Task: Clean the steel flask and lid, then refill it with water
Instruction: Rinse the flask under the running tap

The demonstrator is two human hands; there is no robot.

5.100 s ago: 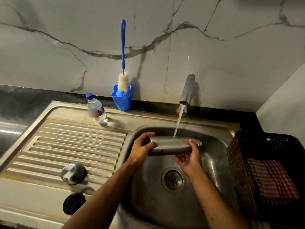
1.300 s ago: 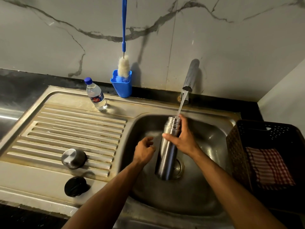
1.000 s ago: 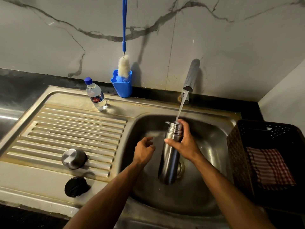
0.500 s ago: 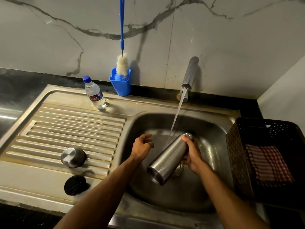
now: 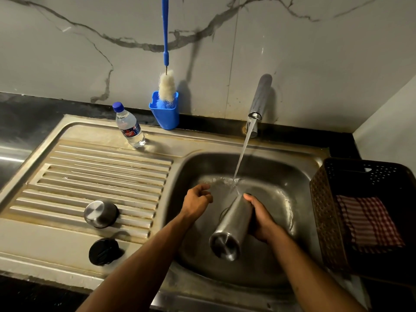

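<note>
While the right hand (image 5: 261,219) grips the steel flask (image 5: 231,228) tilted mouth-down over the sink (image 5: 299,170) — left hand (image 5: 197,200) loosely curled, empty — the wet steel could slip and bang the basin.

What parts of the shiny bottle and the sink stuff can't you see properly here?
All from the head view:
- The mouth of the steel flask: it points away, into the sink, so whether water remains inside is hidden.
- The right hand: its fingers wrap behind the flask.
- The drain: covered by the flask.
- The bottle brush: its handle is cut off by the top edge.
- The label on the plastic water bottle: too small to read.
</note>
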